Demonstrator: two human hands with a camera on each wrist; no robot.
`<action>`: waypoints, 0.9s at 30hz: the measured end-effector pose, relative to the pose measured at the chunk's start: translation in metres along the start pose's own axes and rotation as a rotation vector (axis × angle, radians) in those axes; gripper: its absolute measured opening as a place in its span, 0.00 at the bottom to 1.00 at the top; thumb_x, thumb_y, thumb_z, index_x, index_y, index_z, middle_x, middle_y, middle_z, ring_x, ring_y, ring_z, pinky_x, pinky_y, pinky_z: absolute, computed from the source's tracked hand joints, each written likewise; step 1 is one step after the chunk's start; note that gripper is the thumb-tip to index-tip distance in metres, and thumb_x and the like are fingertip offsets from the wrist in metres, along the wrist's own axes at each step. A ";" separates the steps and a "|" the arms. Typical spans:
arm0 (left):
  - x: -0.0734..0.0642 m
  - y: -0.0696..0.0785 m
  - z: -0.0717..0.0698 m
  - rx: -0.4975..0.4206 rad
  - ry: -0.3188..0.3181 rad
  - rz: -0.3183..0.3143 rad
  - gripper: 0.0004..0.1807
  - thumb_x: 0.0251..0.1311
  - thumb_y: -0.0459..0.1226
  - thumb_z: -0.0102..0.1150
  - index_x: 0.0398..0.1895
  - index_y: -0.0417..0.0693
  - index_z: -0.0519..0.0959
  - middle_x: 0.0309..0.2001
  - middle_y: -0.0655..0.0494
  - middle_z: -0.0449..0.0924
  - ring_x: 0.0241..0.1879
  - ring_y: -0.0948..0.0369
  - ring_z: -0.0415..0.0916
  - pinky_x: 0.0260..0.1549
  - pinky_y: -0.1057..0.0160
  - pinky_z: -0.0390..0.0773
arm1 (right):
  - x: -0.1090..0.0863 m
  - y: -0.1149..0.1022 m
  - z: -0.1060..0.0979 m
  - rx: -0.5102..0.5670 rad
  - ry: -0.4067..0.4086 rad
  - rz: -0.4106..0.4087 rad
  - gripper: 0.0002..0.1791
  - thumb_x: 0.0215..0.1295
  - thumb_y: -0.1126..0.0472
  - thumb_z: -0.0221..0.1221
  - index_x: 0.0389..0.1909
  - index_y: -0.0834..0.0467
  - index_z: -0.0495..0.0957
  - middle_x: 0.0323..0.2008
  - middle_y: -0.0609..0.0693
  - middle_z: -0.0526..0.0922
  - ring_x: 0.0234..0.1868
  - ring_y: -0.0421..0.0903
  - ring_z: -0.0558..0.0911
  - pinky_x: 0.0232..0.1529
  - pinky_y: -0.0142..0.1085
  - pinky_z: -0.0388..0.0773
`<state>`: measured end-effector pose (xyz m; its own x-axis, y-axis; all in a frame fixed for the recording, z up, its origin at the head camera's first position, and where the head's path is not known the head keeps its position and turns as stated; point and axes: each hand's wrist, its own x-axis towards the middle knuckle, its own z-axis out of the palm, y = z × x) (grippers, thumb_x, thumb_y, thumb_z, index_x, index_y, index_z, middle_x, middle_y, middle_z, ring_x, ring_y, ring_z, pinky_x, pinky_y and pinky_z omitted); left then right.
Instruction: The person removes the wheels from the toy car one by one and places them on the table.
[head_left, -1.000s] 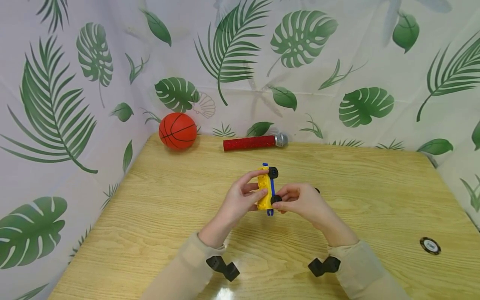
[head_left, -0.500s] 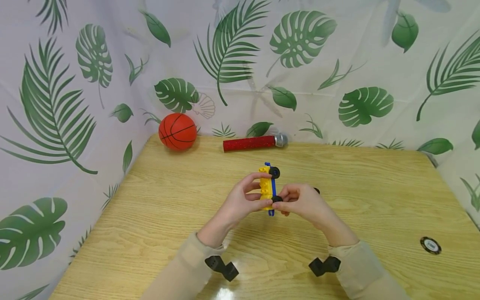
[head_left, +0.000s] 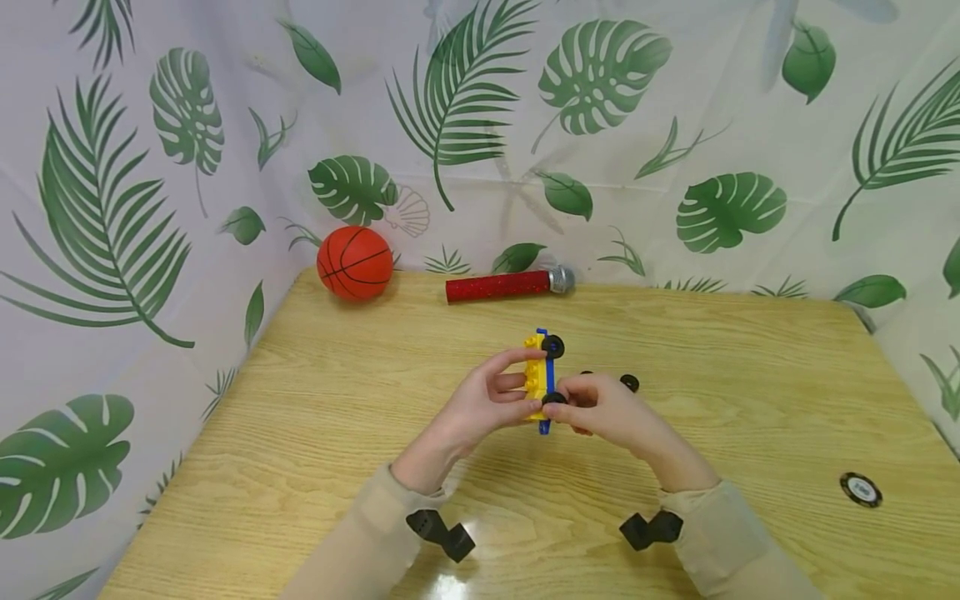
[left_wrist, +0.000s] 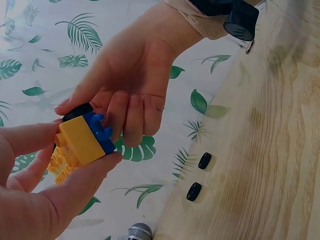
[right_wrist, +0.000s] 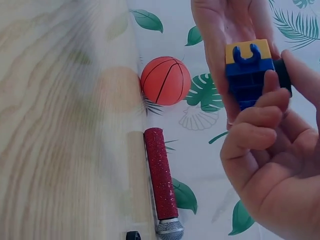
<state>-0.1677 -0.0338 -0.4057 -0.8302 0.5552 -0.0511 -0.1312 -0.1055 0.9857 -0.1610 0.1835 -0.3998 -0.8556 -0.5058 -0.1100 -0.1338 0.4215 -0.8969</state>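
Observation:
A toy car (head_left: pixel 536 377) made of yellow and blue building blocks is held on its side above the table. My left hand (head_left: pixel 480 396) grips its yellow studded body between thumb and fingers. At the near end my right hand (head_left: pixel 611 412) pinches a black wheel (left_wrist: pixel 77 111) with its thumb on the outer side. A second wheel (head_left: pixel 553 347) sits at the far end of the car. The right wrist view shows the blue underside (right_wrist: pixel 247 77) and a blue hook-shaped coupling (right_wrist: pixel 247 54), with a right fingertip against the base.
Two loose black wheels (head_left: pixel 630 382) (left_wrist: pixel 194 191) lie on the table beyond the right hand. A red microphone (head_left: pixel 498 286) and an orange basketball (head_left: pixel 356 263) are at the back. A round black-and-white chip (head_left: pixel 861 490) lies at the right. Leaf-patterned cloth (head_left: pixel 480 108) stands behind.
The car has shifted slightly right, and turned a little. My left thumb has slid down toward the near wheel. A second loose wheel now shows beyond my right hand, which stays at the near wheel.

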 end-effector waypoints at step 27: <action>-0.002 -0.002 -0.003 -0.139 0.024 -0.036 0.30 0.68 0.26 0.53 0.71 0.52 0.64 0.65 0.37 0.72 0.50 0.56 0.80 0.49 0.51 0.83 | -0.008 -0.008 0.003 -0.040 0.073 -0.064 0.18 0.69 0.54 0.60 0.25 0.59 0.68 0.17 0.47 0.67 0.18 0.40 0.68 0.21 0.31 0.66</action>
<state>-0.1674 -0.0371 -0.4078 -0.8360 0.5411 -0.0911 -0.2333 -0.2003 0.9516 -0.1514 0.1822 -0.3928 -0.8786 -0.4770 -0.0202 -0.2078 0.4203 -0.8833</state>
